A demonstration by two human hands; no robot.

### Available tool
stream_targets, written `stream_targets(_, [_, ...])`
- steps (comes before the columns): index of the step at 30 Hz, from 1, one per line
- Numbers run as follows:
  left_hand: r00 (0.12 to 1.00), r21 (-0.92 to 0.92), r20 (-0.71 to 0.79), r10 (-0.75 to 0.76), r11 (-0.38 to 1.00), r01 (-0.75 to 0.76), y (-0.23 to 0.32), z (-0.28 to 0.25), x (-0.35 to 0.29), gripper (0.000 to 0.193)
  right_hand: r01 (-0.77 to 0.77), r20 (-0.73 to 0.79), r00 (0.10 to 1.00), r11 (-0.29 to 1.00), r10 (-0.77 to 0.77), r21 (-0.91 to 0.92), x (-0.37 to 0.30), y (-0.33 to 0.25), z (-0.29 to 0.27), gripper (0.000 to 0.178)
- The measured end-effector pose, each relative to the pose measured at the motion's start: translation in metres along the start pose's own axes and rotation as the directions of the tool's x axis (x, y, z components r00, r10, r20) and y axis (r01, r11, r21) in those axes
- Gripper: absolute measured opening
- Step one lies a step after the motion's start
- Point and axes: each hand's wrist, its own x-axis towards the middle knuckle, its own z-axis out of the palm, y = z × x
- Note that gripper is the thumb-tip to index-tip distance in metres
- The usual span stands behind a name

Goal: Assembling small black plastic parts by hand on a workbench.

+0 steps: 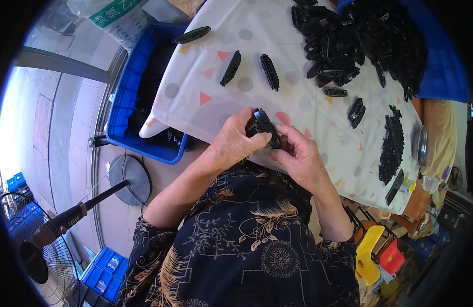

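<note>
1. Centrally, the left hand (232, 139) is closed around an elongated black plastic housing (265, 123), its thumb laid across the part and its other fingers curled behind.
2. Alongside, the right hand (302, 156) appears to pinch the housing's lower end, thumb and forefinger parted only by its thickness; this two-handed hold probably steadies it.
3. Beyond, at upper middle, three similar housings (269, 72) lie apart on the patterned tablecloth (185, 115), perhaps spaced for easy single pickup.
4. Toward the right, a strip of small black pieces (392, 146) lies gathered, seemingly to keep them from scattering.
5. At upper right, a heap of black parts (333, 41) spreads beside a blue crate (444, 66); at upper left, a blue bin (159, 157) stands below the table edge, likely to collect parts.
</note>
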Motion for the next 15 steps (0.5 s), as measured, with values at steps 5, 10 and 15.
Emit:
stream_targets(5, [0.999, 0.075, -0.02, 0.033, 0.997, -0.032, 0.011, 0.004, 0.003, 0.036, 0.03, -0.089, 0.995, 0.998, -0.035, -0.056, -0.003, -0.002, 0.005, 0.053])
stream_targets(10, [0.986, -0.029, 0.139, -0.087, 0.995, 0.092, 0.026, -0.013, 0.007, 0.043, 0.068, -0.128, 0.988, 0.991, -0.082, -0.113, -0.001, -0.01, 0.01, 0.057])
stream_targets(15, [0.992, -0.227, 0.041, 0.12, 0.968, -0.108, 0.036, -0.05, 0.011, 0.038, 0.117, -0.084, 0.988, 0.982, -0.13, -0.145, 0.018, -0.007, -0.009, 0.066])
